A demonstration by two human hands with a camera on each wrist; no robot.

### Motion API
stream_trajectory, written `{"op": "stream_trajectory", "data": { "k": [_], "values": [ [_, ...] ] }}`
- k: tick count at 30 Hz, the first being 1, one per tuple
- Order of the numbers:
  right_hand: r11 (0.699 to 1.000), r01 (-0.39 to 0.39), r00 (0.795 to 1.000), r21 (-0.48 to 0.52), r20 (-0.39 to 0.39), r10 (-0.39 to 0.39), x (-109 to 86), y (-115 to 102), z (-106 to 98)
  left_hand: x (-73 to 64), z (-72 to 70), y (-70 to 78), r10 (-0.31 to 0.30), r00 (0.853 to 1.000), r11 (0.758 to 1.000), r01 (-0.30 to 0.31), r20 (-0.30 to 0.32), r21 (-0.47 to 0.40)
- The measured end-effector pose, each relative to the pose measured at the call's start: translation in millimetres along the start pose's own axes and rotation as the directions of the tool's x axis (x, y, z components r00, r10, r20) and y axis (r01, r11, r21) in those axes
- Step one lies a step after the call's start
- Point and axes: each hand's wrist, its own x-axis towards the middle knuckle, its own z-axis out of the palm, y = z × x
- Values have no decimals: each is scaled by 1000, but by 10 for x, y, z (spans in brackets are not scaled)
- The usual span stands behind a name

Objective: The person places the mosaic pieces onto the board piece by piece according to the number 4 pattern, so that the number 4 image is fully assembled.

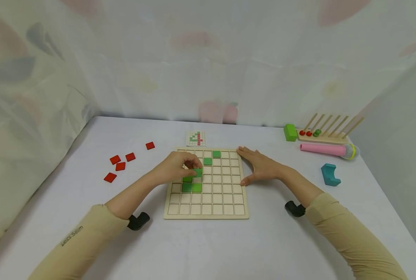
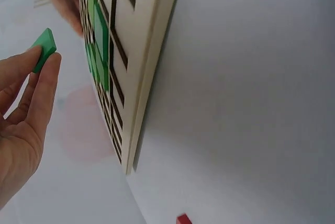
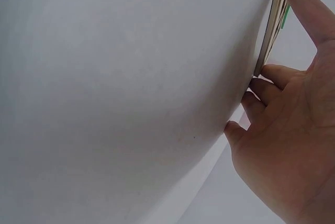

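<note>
My left hand point(image 1: 175, 168) pinches a green square tile point(image 2: 46, 48) between thumb and fingertips, held just above the wooden grid board point(image 1: 227, 210). Several green tiles lie in the board's squares: two near the top, a darker one point(image 1: 186, 187) and a lighter one point(image 1: 196, 188) side by side lower left, and one partly covered above them. Against the board's right edge rests my right hand point(image 1: 265, 166), fingers spread, thumb and fingertips touching the rim. Behind the board lies a small pattern card point(image 1: 196, 139) printed with green and red squares.
Several loose red tiles point(image 1: 120, 166) are scattered to the left. At the back right stand a green block point(image 1: 290, 133) and a pegged wooden stand point(image 1: 337, 138) with red and green beads. A pink toy microphone point(image 1: 323, 149) and a teal curved block point(image 1: 329, 175) lie nearer.
</note>
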Motion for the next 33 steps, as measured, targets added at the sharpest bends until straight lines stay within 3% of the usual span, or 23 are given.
{"op": "stream_trajectory", "data": {
  "k": [7, 18, 26, 33],
  "values": [
    [1000, 8, 1000, 1, -1, -8, -1, 29, 7, 54, 173, 127, -30, 999, 1000, 30, 29, -5],
    [1000, -1, 1000, -10, -6, 1, -5, 40, 14, 107, 335, 195, -3, 996, 1000, 3, 91, 5],
    [1000, 3, 1000, -4, -2, -3, -5, 24, 2, 116, 387, 190, -10, 994, 999, 6, 105, 36],
    [1000, 3, 1000, -2, 1, -3, -4, 16, -1, 105, 402, 211, -53, 994, 998, 49, 94, 50]
  ]
}}
